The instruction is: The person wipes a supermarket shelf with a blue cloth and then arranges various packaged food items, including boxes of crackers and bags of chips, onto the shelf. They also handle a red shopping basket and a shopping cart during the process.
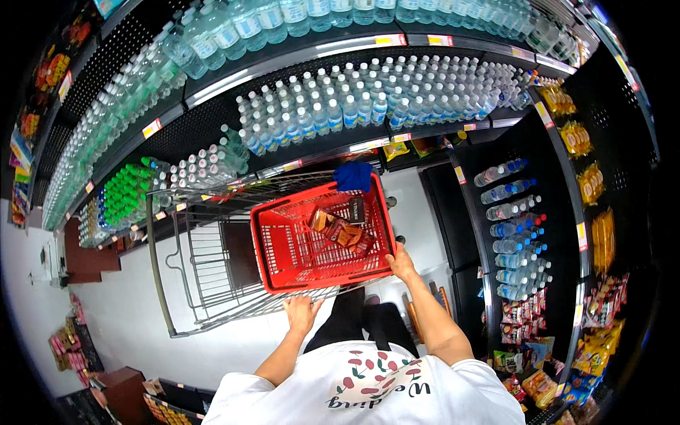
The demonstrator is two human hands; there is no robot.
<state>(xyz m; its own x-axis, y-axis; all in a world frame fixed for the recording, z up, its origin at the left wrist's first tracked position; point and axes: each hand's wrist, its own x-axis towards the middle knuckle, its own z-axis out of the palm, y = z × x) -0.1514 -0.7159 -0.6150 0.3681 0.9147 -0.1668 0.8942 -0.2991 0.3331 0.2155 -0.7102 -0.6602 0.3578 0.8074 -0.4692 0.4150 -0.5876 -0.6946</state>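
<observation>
Before me stands a grey wire shopping cart, with a red plastic shopping basket resting in it at the right end. My left hand grips the cart's near side rail, its fingers partly hidden. At the basket's near right corner, my right hand is closed on the rim. Inside the basket lie brown snack packets and a small dark box bearing writing. A bunched blue cloth hangs over the basket's far right corner.
Beyond the cart, shelves hold rows of small water bottles and large bottles. Green-capped bottles stand at the left. Another shelf with bottles and snack bags runs along the right. White floor tiles show below the cart.
</observation>
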